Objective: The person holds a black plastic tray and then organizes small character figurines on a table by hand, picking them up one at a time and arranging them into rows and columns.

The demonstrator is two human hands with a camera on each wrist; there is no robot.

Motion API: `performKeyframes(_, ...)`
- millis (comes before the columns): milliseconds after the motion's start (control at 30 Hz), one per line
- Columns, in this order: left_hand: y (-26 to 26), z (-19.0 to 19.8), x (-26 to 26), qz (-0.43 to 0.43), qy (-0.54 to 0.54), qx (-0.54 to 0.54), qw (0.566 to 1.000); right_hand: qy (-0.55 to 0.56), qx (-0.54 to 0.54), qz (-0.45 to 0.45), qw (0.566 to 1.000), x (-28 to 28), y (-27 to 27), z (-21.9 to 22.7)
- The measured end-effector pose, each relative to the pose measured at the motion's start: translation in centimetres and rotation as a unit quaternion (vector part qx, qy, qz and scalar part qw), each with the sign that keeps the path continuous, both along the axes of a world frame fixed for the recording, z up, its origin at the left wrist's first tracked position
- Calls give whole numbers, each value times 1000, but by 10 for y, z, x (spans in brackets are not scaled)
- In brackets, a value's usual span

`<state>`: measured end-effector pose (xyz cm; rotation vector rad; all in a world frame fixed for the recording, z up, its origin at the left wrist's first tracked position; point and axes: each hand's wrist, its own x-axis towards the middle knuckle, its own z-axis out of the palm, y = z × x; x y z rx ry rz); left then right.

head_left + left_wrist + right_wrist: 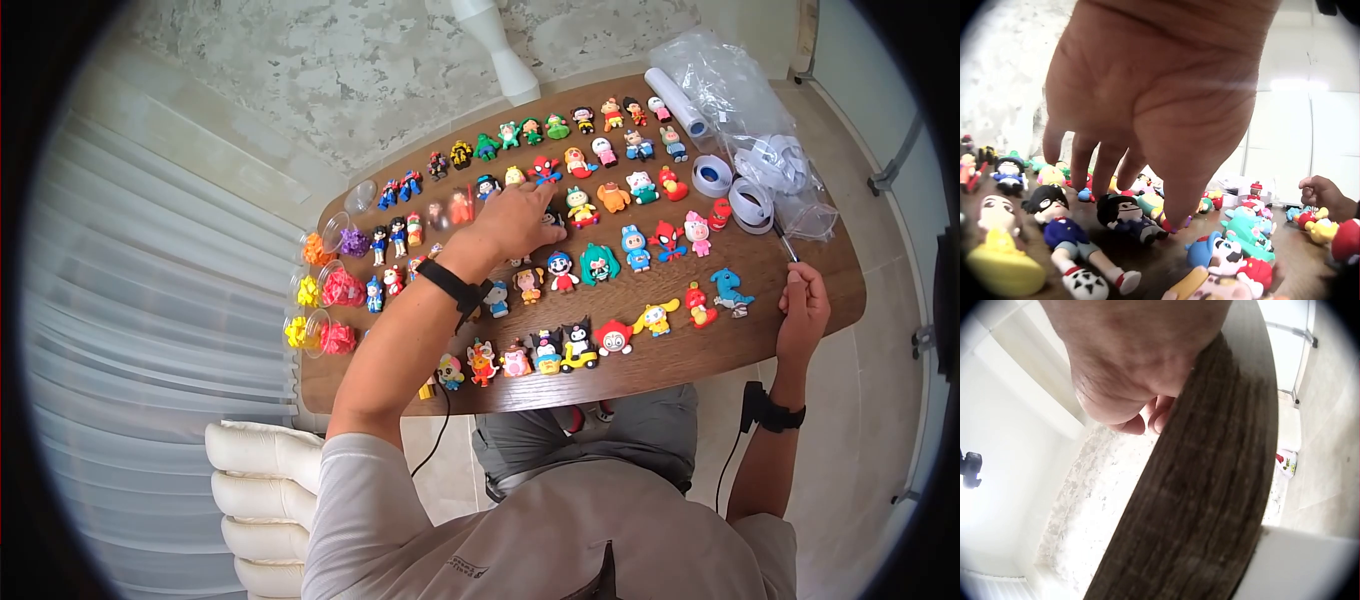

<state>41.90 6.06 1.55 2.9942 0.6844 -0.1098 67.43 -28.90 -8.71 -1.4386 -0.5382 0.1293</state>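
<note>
My left hand (515, 222) reaches over rows of small toy figures in the middle of the table, palm down with fingers spread. In the left wrist view the thumb of this hand (1154, 87) points down right beside a black-hatted figure (1129, 215). A red-and-blue Spider-Man figure (544, 168) lies just past its fingertips, and a Mario figure (562, 270) lies nearer me. At the table's right edge my right hand (803, 305) holds a slim dark pen (787, 240) pointing away from me. The right wrist view shows curled fingers of this hand (1129, 394); the pen is hidden there.
Rolls of white tape (750, 203), a white paper roll (678, 100) and a clear plastic bag (715, 70) lie at the back right of the wooden table (640, 365). Clear cups with colored pieces (343, 288) stand at the left end. A white padded chair (262, 450) is beside me.
</note>
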Motion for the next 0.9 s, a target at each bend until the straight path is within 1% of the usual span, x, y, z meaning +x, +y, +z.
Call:
performKeyframes(67, 3, 0, 11, -20, -47, -1, 999, 3, 3, 3, 1000, 0, 0, -1)
performKeyframes(167, -1, -1, 34, -34, -29, -5, 999, 4, 7, 4, 1000, 1, 0, -1)
performKeyframes(267, -12, -2, 57, -27, -15, 8, 999, -4, 3, -3, 1000, -2, 2, 1)
performKeyframes(300, -17, -3, 62, -30, -30, 13, 999, -4, 2, -3, 1000, -2, 2, 1)
performKeyframes(367, -22, -3, 74, -23, -11, 7, 1000, -3, 1, -3, 1000, -2, 1, 1)
performKeyframes(500, -25, -12, 85, -15, -6, 23, 1000, 12, 13, 2, 1000, -3, 1, 3)
performKeyframes(600, -21, -16, 88, -6, 12, 3, 1000, 17, 17, 0, 1000, -4, 1, 5)
performKeyframes(700, -18, -20, 81, -40, -49, 21, 998, 17, 15, 4, 1000, -5, 1, 7)
performKeyframes(733, -16, -20, 79, -44, -86, 18, 995, 18, 14, 4, 1000, -5, 0, 7)
performKeyframes(800, -14, -14, 73, -59, -157, 10, 986, 21, 13, 5, 1000, -5, 1, 8)
performKeyframes(833, -12, -13, 69, -86, -195, 27, 977, 22, 13, 7, 1000, -5, 0, 8)
performKeyframes(900, -18, 1, 60, -95, -230, 8, 968, 29, 18, 6, 999, -5, -1, 7)
